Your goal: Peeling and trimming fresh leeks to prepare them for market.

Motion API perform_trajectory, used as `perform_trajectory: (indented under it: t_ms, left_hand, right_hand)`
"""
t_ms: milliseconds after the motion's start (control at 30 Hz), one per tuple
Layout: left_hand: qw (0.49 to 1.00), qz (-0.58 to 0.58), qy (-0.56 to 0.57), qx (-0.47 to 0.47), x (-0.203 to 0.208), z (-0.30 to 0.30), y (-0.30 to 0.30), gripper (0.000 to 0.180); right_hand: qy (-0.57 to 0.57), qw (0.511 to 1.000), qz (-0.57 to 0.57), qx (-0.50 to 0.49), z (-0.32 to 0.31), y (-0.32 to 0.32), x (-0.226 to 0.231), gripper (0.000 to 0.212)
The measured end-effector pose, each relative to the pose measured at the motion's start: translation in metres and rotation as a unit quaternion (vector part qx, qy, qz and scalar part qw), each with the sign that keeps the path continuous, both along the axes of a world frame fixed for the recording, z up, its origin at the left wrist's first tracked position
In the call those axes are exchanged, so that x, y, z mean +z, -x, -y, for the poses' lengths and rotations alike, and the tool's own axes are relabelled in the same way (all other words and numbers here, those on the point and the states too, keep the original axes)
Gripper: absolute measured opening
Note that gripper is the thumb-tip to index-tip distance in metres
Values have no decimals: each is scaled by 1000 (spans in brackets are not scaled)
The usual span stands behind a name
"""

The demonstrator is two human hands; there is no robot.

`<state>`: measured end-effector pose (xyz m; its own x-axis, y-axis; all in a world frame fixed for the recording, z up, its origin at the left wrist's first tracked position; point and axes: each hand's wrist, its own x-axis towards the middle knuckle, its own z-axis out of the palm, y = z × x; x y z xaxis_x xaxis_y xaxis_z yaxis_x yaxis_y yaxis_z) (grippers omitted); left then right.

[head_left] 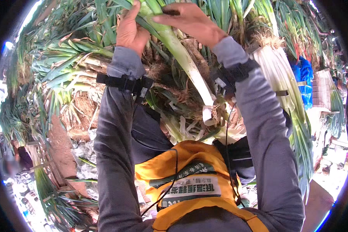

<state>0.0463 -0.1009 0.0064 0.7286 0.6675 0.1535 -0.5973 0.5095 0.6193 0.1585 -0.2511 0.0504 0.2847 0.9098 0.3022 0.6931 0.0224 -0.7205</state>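
Note:
A single long leek (185, 62) slants across the space in front of me, its green leaves at the top and its white, rooted end low and to the right. My left hand (132, 34) is closed at the left side of its leaves, thumb up, with some fingertips hidden. On the right side of the stalk, where the leaves part, my right hand (193, 21) presses its bent fingers against the leek. Beneath it lie soil-covered roots and loose leaves (178, 87).
Piled leeks (71, 58) with earthy roots fill the left and far side. A trimmed leek bundle (276, 77) stands at my right, beside a blue plastic wrap (303, 83). Another bundle (46, 185) lies lower left. I wear a yellow apron (193, 154); thin cables hang over it.

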Motion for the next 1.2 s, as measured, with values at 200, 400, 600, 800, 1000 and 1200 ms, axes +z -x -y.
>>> perform_trajectory:
  t_ms: [200, 400, 600, 800, 1000, 1200]
  left_hand:
    - [1000, -11, 14, -2, 12, -12, 6, 38]
    - [993, -19, 30, 112, 11, -38, 30, 35]
    - [978, -37, 37, 203, 14, -49, 41, 32]
    - [972, -25, 170, 160, 8, -51, 42, 31]
    - [974, 27, 142, 177, 48, -29, 29, 28]
    - [980, 7, 122, 159, 68, -22, 40, 30]
  right_hand:
    - [-36, 995, -95, 10, -12, 1, 5, 57]
    - [-171, 970, 167, -50, 18, 40, 20, 37]
    - [-157, 906, 332, -210, 126, 49, -5, 46]
    - [-59, 901, 330, -275, 152, 55, -29, 52]
    - [-137, 974, -44, -175, 124, 63, -15, 31]
    - [-127, 976, -124, -125, 116, 87, 7, 29]
